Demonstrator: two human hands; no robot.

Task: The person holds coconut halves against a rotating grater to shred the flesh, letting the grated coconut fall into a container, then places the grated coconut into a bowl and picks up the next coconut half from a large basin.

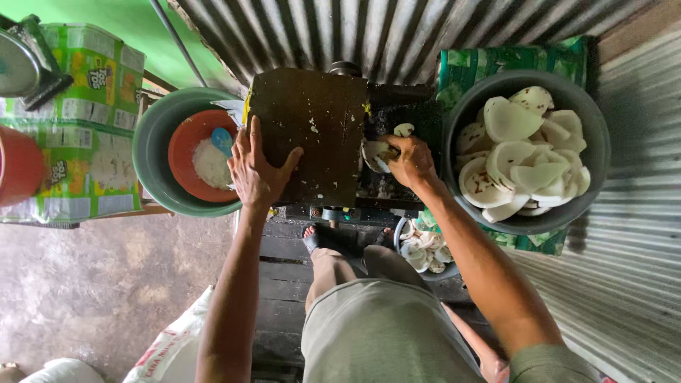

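Observation:
A dark, worn metal grating machine (308, 128) stands in front of me on a wooden stand. My left hand (257, 170) lies flat on its cover, fingers spread. My right hand (408, 159) grips a white coconut piece (374, 154) and presses it against the machine's right side. To the right sits a dark grey basin (594, 170) holding several white coconut halves (521, 152). To the left a green basin (152, 152) holds an orange bowl (181, 152) of grated white coconut (211, 163) with a blue scoop (223, 141).
Green cartons (85, 120) stack at the far left beside a red bucket (15, 167). A small bowl of coconut scraps (424, 250) sits by my feet. Corrugated metal sheets (624, 284) line the right and back. A white sack (170, 347) lies on the concrete floor.

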